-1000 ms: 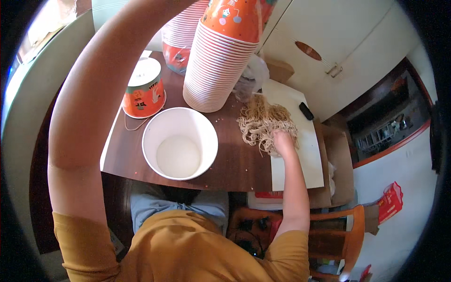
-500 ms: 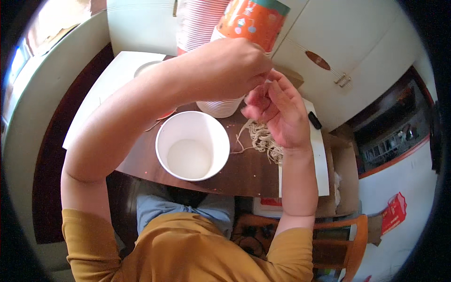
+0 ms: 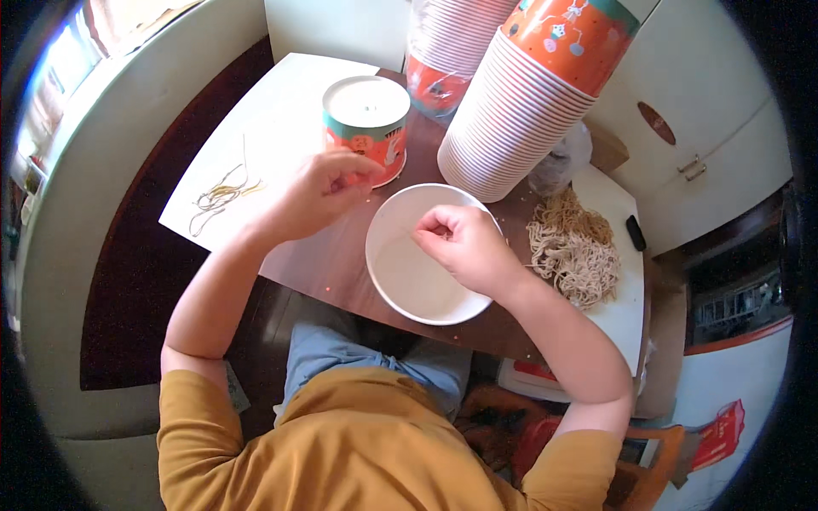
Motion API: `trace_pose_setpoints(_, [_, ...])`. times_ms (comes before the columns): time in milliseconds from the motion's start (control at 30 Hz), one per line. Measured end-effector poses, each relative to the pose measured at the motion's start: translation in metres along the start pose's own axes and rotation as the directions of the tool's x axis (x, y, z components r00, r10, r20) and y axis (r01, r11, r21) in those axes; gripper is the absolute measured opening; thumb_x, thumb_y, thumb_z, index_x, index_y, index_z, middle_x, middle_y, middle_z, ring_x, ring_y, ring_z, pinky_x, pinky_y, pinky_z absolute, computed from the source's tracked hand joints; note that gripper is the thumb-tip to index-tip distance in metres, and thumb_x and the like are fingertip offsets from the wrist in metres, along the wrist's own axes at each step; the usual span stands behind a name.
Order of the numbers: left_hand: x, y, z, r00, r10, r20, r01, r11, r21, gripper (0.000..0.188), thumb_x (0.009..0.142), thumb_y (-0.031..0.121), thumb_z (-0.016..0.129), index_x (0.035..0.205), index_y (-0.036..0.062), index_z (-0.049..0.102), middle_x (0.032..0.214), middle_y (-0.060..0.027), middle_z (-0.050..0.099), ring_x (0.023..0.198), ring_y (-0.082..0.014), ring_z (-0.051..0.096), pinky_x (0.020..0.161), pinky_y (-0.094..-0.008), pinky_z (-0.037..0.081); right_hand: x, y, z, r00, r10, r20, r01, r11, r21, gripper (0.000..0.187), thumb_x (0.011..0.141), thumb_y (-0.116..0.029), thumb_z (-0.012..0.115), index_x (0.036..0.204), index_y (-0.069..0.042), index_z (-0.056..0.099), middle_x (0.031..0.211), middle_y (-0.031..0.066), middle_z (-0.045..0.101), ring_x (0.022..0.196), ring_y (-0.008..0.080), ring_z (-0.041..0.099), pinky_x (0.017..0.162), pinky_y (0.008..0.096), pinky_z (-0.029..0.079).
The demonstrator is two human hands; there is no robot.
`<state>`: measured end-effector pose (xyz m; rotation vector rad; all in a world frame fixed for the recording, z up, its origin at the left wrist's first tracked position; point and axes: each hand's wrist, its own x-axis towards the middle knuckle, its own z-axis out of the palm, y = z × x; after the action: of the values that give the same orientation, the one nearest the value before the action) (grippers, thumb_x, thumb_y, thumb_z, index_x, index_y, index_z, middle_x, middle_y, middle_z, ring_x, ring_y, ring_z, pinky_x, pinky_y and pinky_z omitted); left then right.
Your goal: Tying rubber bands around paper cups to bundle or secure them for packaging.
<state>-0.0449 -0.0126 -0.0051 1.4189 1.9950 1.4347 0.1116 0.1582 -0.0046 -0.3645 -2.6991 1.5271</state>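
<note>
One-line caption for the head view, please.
Right hand hovers pinched over an open white paper cup; left hand touches an upturned orange cup.

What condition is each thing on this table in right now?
White paper cup: upright, open, looks empty.
Orange cup: upside down.
Cup stacks: nested, tilted.
String pile: loose heap.
Left hand: fingers curled.
Right hand: fingers pinched over the white cup.
</note>
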Motion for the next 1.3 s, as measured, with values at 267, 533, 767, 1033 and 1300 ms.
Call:
trace_pose_setpoints(267, [-0.016,-0.033,0.015,0.997,-0.071,0.011,0.072,0.995,-0.063,0.017,0.084,0.003,0.064,0.099,-0.0017,0.069,0.086,-0.01,0.069,0.076,-0.0119,0.064,0.069,-0.026,0.052,0.027,0.0,0.014,0.999,-0.029,-0.027,0.026,0.996,-0.088,0.014,0.086,-0.011,0.063,0.083,0.002,0.065,0.065,0.0014,0.06,0.059,0.0064,0.054,0.053,0.0258,0.044])
trace_pose_setpoints(533, [-0.014,-0.029,0.016,0.997,-0.065,0.032,0.066,0.997,-0.035,0.019,0.083,0.003,0.064,0.101,-0.0014,0.069,0.087,-0.0127,0.07,0.079,-0.0157,0.067,0.071,-0.0269,0.053,0.031,-0.001,0.018,0.999,-0.032,-0.036,0.027,0.991,-0.134,0.012,0.085,-0.01,0.063,0.083,0.002,0.066,0.069,0.0042,0.062,0.062,0.0076,0.056,0.055,0.026,0.046])
trace_pose_setpoints(767, [-0.01,-0.023,0.016,0.993,0.088,0.074,-0.099,0.982,0.161,0.017,0.081,0.004,0.063,0.096,-0.0014,0.068,0.085,-0.0164,0.068,0.076,-0.0274,0.068,0.07,-0.0331,0.053,0.039,0.005,0.026,0.987,-0.149,-0.065,0.139,0.981,-0.137,0.01,0.085,-0.007,0.063,0.086,0.002,0.067,0.071,0.0047,0.063,0.064,0.0076,0.057,0.058,0.0268,0.047])
trace_pose_setpoints(1033, [-0.027,-0.016,0.033,0.989,0.086,-0.12,-0.035,0.928,0.371,0.008,0.074,0.007,0.063,0.073,-0.0007,0.06,0.068,-0.0152,0.057,0.059,-0.0313,0.058,0.056,-0.0379,0.048,0.014,-0.018,0.005,0.994,0.077,0.081,-0.065,0.988,-0.141,0.045,0.084,-0.032,0.07,0.11,0.004,0.062,0.084,0.0071,0.065,0.077,0.0117,0.06,0.072,0.0283,0.049])
trace_pose_setpoints(1300, [-0.06,0.008,0.042,0.981,0.132,-0.144,-0.09,0.96,0.266,0.009,0.069,0.005,0.065,0.071,0.0035,0.057,0.079,-0.0101,0.057,0.07,-0.0283,0.06,0.061,-0.0367,0.049,-0.062,-0.05,0.004,0.984,-0.154,0.086,0.17,0.7,-0.694,0.053,0.071,-0.032,0.078,0.109,0.0,0.058,0.087,0.0158,0.063,0.08,0.0331,0.064,0.07,0.0413,0.052])
